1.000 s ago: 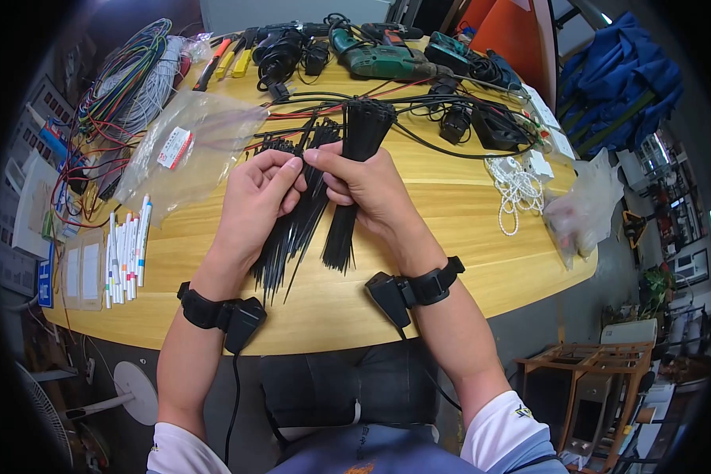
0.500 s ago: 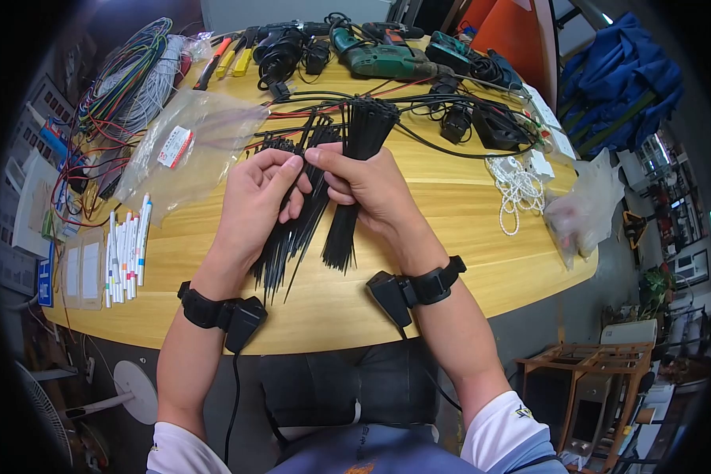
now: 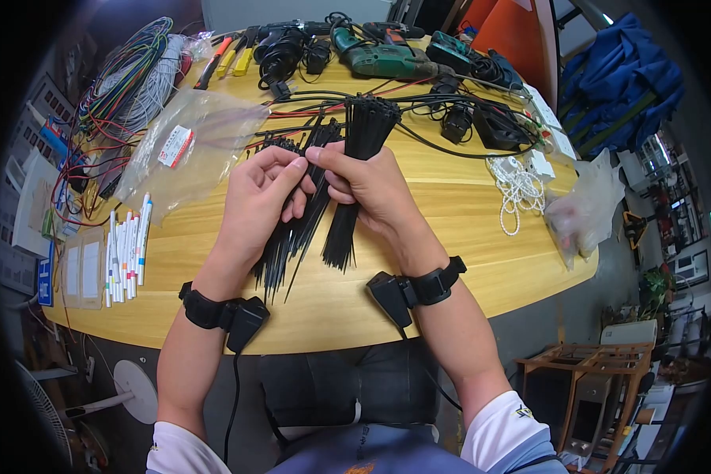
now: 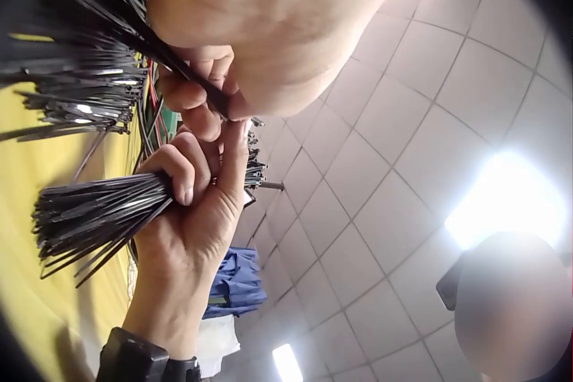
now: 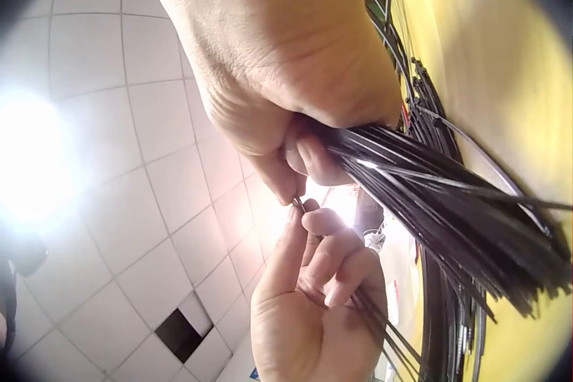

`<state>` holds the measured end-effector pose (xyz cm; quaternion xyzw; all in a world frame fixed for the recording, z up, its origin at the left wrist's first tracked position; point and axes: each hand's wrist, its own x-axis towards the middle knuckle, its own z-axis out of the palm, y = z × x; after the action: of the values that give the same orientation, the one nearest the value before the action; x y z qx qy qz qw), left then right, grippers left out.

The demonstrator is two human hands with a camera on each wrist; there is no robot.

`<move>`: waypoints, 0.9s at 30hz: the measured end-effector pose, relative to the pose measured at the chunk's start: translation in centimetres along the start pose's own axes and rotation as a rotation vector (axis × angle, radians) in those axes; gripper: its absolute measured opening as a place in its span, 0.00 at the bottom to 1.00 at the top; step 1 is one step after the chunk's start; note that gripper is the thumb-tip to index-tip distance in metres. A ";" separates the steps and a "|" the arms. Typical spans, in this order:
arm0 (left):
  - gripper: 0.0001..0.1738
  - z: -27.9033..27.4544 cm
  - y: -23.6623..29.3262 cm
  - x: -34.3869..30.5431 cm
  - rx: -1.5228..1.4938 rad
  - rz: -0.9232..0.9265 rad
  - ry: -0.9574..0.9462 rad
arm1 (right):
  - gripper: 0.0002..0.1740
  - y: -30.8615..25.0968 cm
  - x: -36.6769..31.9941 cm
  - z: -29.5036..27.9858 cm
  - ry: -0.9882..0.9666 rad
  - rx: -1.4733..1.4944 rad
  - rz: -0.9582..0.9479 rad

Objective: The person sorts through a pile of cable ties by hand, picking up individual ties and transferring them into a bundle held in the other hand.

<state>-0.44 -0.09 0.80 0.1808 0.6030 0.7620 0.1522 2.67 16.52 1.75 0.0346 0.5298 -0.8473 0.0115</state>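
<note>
The right hand [image 3: 371,183] grips a thick bundle of black cable ties [image 3: 365,130] upright, tails hanging below the palm. Its thumb and forefinger meet the left hand's fingertips. The left hand [image 3: 262,193] pinches a few black ties; in the left wrist view these ties [image 4: 192,76] run through its fingers, and in the right wrist view their tails [image 5: 385,333] emerge beneath the left palm [image 5: 313,319]. Beside and beneath the hands, more loose ties [image 3: 280,251] lie on the table. Exactly how many ties the left hand pinches cannot be told.
A clear plastic bag [image 3: 205,130] with a label lies left, above several markers [image 3: 126,253]. Coiled wires [image 3: 138,87] stand at the back left. Drills [image 3: 387,62] and black cables cross the back. A white beaded cord [image 3: 513,189] and another bag [image 3: 584,207] are at the right.
The left hand has shifted very slightly right and its fingers have moved a little. The top of the right hand's bundle has spread and tilted slightly right.
</note>
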 end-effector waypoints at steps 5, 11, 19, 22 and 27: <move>0.07 0.0 0.0 0.1 -0.005 0.016 -0.014 | 0.09 -0.1 0.0 0.0 -0.015 0.013 0.000; 0.09 -0.3 -0.2 0.1 0.003 0.005 -0.052 | 0.08 -0.1 0.0 -0.1 -0.026 0.028 0.009; 0.11 0.0 0.1 0.0 -0.073 -0.010 -0.048 | 0.08 -0.3 -0.1 0.0 -0.043 0.030 -0.003; 0.12 -0.1 0.1 0.0 -0.089 -0.021 -0.043 | 0.08 -0.4 -0.2 0.1 -0.026 0.034 -0.019; 0.12 0.1 0.2 -0.1 -0.087 -0.031 -0.024 | 0.07 -0.1 0.0 -0.1 -0.008 0.046 -0.037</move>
<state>-0.29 -0.15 0.99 0.1740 0.5701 0.7828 0.1788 2.65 16.66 1.84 0.0218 0.5109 -0.8594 -0.0027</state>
